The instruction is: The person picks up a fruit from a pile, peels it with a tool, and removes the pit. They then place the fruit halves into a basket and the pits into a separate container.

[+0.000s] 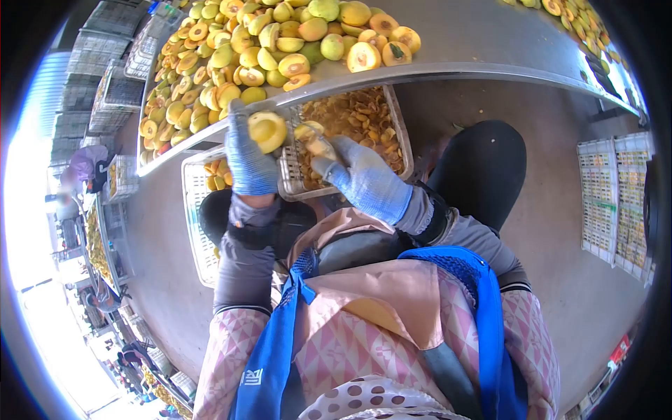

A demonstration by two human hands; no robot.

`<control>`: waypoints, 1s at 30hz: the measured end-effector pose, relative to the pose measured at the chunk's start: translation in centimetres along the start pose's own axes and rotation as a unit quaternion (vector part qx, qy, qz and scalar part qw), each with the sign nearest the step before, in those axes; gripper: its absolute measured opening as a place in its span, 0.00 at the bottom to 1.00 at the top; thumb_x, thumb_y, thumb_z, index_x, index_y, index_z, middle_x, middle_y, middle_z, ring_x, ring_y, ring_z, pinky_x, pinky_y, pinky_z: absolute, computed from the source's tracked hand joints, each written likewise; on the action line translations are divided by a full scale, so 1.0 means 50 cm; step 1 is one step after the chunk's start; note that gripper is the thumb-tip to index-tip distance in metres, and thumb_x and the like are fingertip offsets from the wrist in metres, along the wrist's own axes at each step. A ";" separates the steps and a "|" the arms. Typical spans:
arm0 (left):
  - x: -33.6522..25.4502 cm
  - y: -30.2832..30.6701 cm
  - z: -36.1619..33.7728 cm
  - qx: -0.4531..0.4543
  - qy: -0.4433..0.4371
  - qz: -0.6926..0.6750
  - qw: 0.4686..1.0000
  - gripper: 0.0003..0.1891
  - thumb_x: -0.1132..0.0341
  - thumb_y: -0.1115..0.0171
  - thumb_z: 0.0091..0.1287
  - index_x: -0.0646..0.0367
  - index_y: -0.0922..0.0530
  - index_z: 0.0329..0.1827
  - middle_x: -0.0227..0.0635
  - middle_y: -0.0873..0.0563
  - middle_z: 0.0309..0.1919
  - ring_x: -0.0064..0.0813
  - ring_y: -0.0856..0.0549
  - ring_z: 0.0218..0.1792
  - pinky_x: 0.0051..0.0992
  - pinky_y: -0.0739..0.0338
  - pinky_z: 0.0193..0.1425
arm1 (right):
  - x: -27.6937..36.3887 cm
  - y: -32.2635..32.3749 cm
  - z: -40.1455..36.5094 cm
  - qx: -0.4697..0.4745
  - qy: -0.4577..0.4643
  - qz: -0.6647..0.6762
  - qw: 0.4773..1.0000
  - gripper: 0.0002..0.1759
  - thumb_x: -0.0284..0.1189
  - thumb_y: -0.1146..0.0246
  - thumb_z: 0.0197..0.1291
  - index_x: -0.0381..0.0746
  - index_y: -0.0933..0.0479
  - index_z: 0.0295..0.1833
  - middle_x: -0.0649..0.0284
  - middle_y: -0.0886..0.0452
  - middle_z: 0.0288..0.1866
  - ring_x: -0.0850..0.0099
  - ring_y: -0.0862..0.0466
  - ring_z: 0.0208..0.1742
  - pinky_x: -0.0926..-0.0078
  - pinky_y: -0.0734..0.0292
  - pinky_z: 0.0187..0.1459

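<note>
A yellow peach half [267,131], its hollowed cut face turned up, is held in my left hand [250,157], fingers closed on its left side. My right hand [372,180], in the same kind of blue-grey glove, is closed around a short, pale, blurred tool [319,145]. A yellow bit of fruit shows at the tool's far end; its exact kind is smeared by motion. Both hands are above a white crate [404,133] of brownish pits and scraps, just before the metal table's edge. Halved peaches [252,56] are heaped on the table beyond.
The metal table [476,42] runs across the front, with more fruit [574,21] at far right. Beside my left knee stands a white crate [198,238] with peach halves. Stacked crates [616,203] stand at right, others [112,94] at left. Several people are at far left.
</note>
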State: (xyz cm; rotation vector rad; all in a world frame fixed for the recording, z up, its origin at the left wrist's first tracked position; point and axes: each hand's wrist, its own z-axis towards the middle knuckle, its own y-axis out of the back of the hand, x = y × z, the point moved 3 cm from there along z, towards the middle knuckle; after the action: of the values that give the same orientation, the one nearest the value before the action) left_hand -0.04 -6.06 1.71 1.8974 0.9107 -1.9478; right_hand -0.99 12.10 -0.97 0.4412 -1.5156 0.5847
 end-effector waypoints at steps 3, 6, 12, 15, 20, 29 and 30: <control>-0.073 0.132 0.044 -0.020 -0.054 0.175 0.983 0.19 0.53 0.46 0.74 0.62 0.18 0.47 0.32 0.16 0.33 0.22 0.15 0.32 0.22 0.18 0.34 | -0.012 0.010 0.007 -0.008 0.002 -0.094 0.995 0.19 0.39 0.40 0.68 0.31 0.25 0.51 0.44 0.19 0.37 0.50 0.17 0.41 0.61 0.24 0.42; -0.159 0.337 0.099 0.052 -0.319 0.664 0.674 0.16 0.59 0.47 0.75 0.63 0.18 0.48 0.33 0.14 0.36 0.22 0.18 0.32 0.23 0.20 0.39 | -0.015 0.021 0.008 -0.015 0.015 -0.168 0.986 0.20 0.39 0.40 0.68 0.32 0.26 0.51 0.44 0.19 0.35 0.49 0.17 0.40 0.59 0.24 0.40; -0.173 0.552 0.122 -0.037 0.006 0.830 0.556 0.15 0.54 0.35 0.64 0.57 0.14 0.42 0.40 0.12 0.38 0.36 0.13 0.41 0.31 0.22 0.49 | -0.022 0.023 0.011 -0.027 0.010 -0.291 0.956 0.21 0.42 0.38 0.65 0.34 0.26 0.48 0.45 0.19 0.28 0.46 0.17 0.33 0.54 0.23 0.34; -0.152 0.379 0.118 0.042 -0.160 0.632 0.757 0.11 0.62 0.36 0.64 0.60 0.15 0.43 0.40 0.12 0.38 0.33 0.14 0.38 0.30 0.22 0.46 | -0.017 0.016 0.015 -0.016 -0.009 -0.329 0.944 0.20 0.42 0.38 0.65 0.35 0.26 0.47 0.45 0.19 0.26 0.46 0.17 0.31 0.52 0.22 0.34; -0.049 0.029 0.035 0.254 -0.109 0.524 0.806 0.13 0.65 0.34 0.64 0.59 0.17 0.49 0.40 0.14 0.34 0.30 0.15 0.33 0.29 0.20 0.41 | -0.031 0.001 0.034 -0.023 -0.006 -0.278 0.960 0.18 0.41 0.38 0.65 0.36 0.26 0.46 0.45 0.18 0.27 0.46 0.16 0.31 0.51 0.22 0.34; 0.018 -0.028 0.072 0.192 -0.131 0.501 0.834 0.09 0.66 0.36 0.63 0.61 0.15 0.41 0.45 0.14 0.34 0.42 0.14 0.35 0.31 0.21 0.42 | -0.030 0.016 0.033 0.021 -0.015 -0.488 0.872 0.09 0.28 0.44 0.62 0.37 0.25 0.46 0.51 0.15 0.34 0.53 0.13 0.35 0.56 0.20 0.36; 0.017 -0.020 0.094 0.168 -0.197 0.535 0.805 0.09 0.66 0.34 0.61 0.64 0.16 0.38 0.45 0.14 0.33 0.43 0.14 0.34 0.31 0.21 0.43 | -0.033 0.022 0.033 0.013 -0.018 -0.485 0.874 0.09 0.28 0.44 0.61 0.38 0.25 0.46 0.50 0.15 0.34 0.54 0.13 0.35 0.56 0.20 0.35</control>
State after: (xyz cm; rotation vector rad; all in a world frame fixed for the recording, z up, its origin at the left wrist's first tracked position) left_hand -4.49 -7.93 0.89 1.4670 -0.5936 -1.6286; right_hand -2.90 11.82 -2.66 1.1377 -1.1183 -0.2039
